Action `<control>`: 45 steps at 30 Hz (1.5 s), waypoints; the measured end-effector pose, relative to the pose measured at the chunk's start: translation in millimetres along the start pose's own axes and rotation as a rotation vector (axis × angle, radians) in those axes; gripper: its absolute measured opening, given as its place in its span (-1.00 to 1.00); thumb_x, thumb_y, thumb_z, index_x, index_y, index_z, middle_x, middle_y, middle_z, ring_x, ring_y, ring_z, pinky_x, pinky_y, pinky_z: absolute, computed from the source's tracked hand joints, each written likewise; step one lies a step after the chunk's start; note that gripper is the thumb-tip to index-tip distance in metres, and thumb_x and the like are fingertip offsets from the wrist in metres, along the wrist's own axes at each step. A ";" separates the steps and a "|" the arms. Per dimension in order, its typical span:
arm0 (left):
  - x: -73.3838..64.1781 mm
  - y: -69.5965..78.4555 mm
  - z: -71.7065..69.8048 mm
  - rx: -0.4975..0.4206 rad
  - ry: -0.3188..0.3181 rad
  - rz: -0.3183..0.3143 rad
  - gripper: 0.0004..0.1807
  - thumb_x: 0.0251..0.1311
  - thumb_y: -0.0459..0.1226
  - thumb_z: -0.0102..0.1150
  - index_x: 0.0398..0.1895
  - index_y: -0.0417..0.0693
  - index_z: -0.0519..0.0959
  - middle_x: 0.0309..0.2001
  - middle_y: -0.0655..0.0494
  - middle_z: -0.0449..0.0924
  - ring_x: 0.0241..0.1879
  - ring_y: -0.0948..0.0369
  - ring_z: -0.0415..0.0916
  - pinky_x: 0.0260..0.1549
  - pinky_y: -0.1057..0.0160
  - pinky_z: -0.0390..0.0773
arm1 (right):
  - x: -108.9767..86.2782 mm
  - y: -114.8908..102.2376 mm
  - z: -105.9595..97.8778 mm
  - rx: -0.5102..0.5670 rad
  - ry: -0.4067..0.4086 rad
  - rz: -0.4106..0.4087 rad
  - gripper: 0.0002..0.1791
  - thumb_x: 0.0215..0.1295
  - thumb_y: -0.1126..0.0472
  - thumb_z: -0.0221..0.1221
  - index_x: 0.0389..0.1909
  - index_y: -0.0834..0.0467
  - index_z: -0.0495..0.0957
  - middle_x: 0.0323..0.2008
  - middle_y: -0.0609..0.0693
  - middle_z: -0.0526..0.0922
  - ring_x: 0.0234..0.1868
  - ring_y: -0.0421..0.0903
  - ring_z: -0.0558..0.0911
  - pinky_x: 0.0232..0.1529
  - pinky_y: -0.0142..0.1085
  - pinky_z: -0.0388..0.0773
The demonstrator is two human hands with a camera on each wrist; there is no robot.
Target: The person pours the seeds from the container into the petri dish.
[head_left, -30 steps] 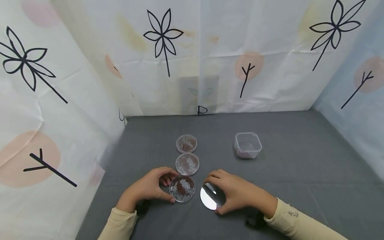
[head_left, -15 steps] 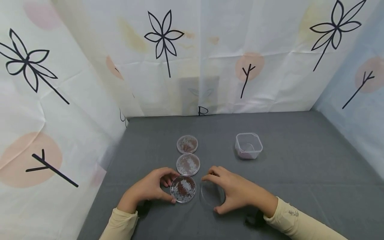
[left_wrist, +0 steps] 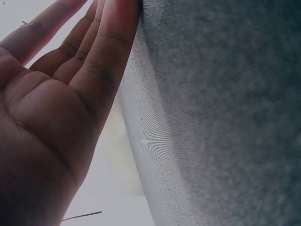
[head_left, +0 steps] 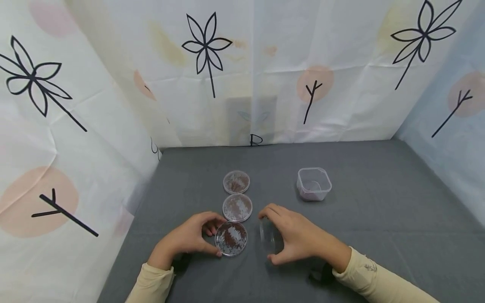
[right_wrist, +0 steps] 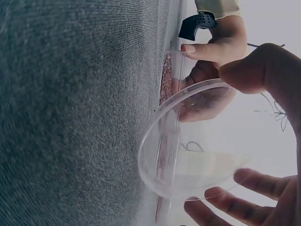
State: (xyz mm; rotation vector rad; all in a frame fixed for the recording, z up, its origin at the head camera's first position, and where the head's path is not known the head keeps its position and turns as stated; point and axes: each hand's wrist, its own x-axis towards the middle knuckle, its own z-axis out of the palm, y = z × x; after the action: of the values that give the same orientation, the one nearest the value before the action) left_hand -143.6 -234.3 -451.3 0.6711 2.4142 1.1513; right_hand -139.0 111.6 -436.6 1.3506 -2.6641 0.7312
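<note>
A petri dish (head_left: 232, 239) holding reddish-brown grains lies on the grey cloth, nearest in a column of three. My left hand (head_left: 191, 235) holds its left side, thumb at the near rim and fingers round the far rim. Just right of it, my right hand (head_left: 295, 235) pinches a clear round petri dish lid (head_left: 267, 236) between thumb and fingers. The lid is tipped up on its side. From the right wrist view the lid (right_wrist: 145, 153) is see-through, with the dish edges and my left hand showing behind it. The left wrist view shows only the palm and fingers (left_wrist: 70, 89).
Two more dishes stand behind, a middle petri dish (head_left: 237, 207) and a far petri dish (head_left: 236, 182), both with reddish grains. A clear square plastic tub (head_left: 313, 184) sits at the back right. Printed cloth walls (head_left: 341, 105) border the grey tabletop (head_left: 379, 189).
The lid in my right hand has tilted from lying nearly flat and shiny to standing on edge, and the hand has shifted slightly up and away from the near dish. My left hand stays put.
</note>
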 end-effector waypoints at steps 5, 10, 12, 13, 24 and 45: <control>-2.8 -0.5 1.8 -0.003 -0.004 -0.005 -0.15 -0.14 -0.08 0.79 0.30 0.01 0.61 0.05 0.08 0.65 -0.10 0.16 0.58 -0.06 0.26 0.64 | -0.8 0.7 3.3 -0.017 0.078 -0.025 -0.06 -0.25 -0.14 0.57 0.23 0.07 0.44 0.10 -0.14 0.57 0.06 -0.21 0.59 0.08 -0.22 0.67; -3.4 -1.0 2.6 -0.007 -0.009 -0.012 -0.16 -0.13 -0.08 0.79 0.30 0.02 0.60 0.05 0.08 0.64 -0.10 0.16 0.58 -0.06 0.26 0.64 | -0.5 0.4 3.4 -0.019 0.129 -0.044 -0.16 -0.25 -0.16 0.59 0.09 0.05 0.49 0.01 -0.13 0.59 0.01 -0.25 0.54 0.01 -0.26 0.64; -3.4 -1.3 2.9 -0.009 -0.008 -0.014 -0.16 -0.13 -0.08 0.79 0.29 0.02 0.61 0.05 0.08 0.64 -0.10 0.16 0.58 -0.06 0.27 0.63 | 0.0 0.6 2.8 -0.017 0.142 -0.052 -0.25 -0.25 -0.16 0.60 -0.01 0.01 0.50 -0.01 -0.16 0.59 -0.01 -0.26 0.52 -0.05 -0.30 0.60; -3.4 -1.5 3.0 -0.008 -0.007 -0.014 -0.16 -0.14 -0.08 0.79 0.29 0.02 0.61 0.05 0.08 0.64 -0.10 0.16 0.58 -0.07 0.27 0.64 | 0.3 0.7 2.7 -0.014 0.147 -0.057 -0.29 -0.24 -0.16 0.60 -0.06 -0.01 0.50 -0.01 -0.17 0.59 -0.02 -0.26 0.51 -0.07 -0.31 0.58; -2.8 -1.6 2.3 -0.001 -0.003 -0.002 -0.15 -0.14 -0.08 0.79 0.29 0.03 0.61 0.04 0.09 0.64 -0.10 0.17 0.58 -0.06 0.27 0.64 | 0.8 3.0 2.7 0.041 0.199 -0.087 -0.47 -0.16 -0.14 0.62 -0.31 -0.03 0.53 0.15 -0.06 0.66 0.11 -0.19 0.59 -0.08 -0.29 0.62; -1.1 0.6 0.6 0.002 0.003 0.007 -0.16 -0.14 -0.09 0.79 0.28 -0.01 0.61 0.08 0.07 0.65 -0.10 0.17 0.59 -0.06 0.27 0.65 | 10.5 2.6 6.0 0.098 0.095 -0.043 0.21 -0.22 -0.16 0.64 0.56 -0.01 0.35 0.16 -0.02 0.54 0.11 -0.13 0.54 0.09 -0.23 0.64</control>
State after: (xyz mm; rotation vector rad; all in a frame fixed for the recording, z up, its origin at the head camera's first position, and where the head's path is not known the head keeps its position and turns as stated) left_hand -142.2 -234.2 -451.0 0.6798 2.4174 1.1534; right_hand -146.5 102.4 -440.1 1.3535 -2.5490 0.9077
